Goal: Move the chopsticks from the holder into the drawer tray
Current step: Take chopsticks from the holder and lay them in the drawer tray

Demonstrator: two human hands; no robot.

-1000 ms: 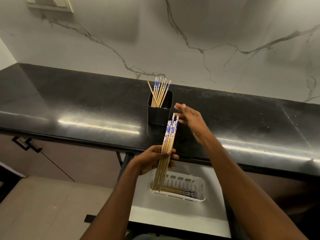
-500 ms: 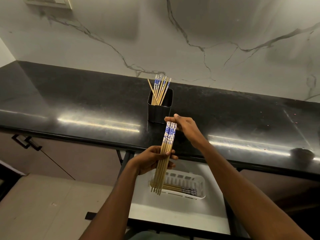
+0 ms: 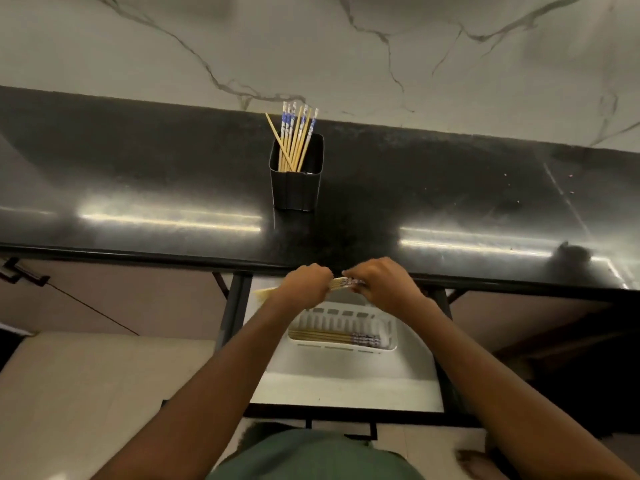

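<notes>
Bamboo chopsticks with blue-patterned tops point(image 3: 341, 283) are held level above the white slotted plastic drawer tray point(image 3: 388, 342), pinched by closed fingers of left hand point(image 3: 304, 285) and right hand point(image 3: 379, 287). Some are already laid in the tray; more are left in the black square holder point(image 3: 297, 188) on the counter point(image 3: 138, 188).

From my feed, the glossy black stone countertop point(image 3: 138, 188) lies bare on both sides of the black square plastic holder point(image 3: 296, 181), whose upright wooden chopsticks point(image 3: 294, 140) block its mouth. The counter's front edge overhangs the open white drawer point(image 3: 346, 386). Both my hands point(image 3: 306, 284) point(image 3: 381, 285) crowd the gap above the white slotted plastic tray point(image 3: 389, 336), where laid wooden chopsticks point(image 3: 332, 337) fill the near side.
</notes>
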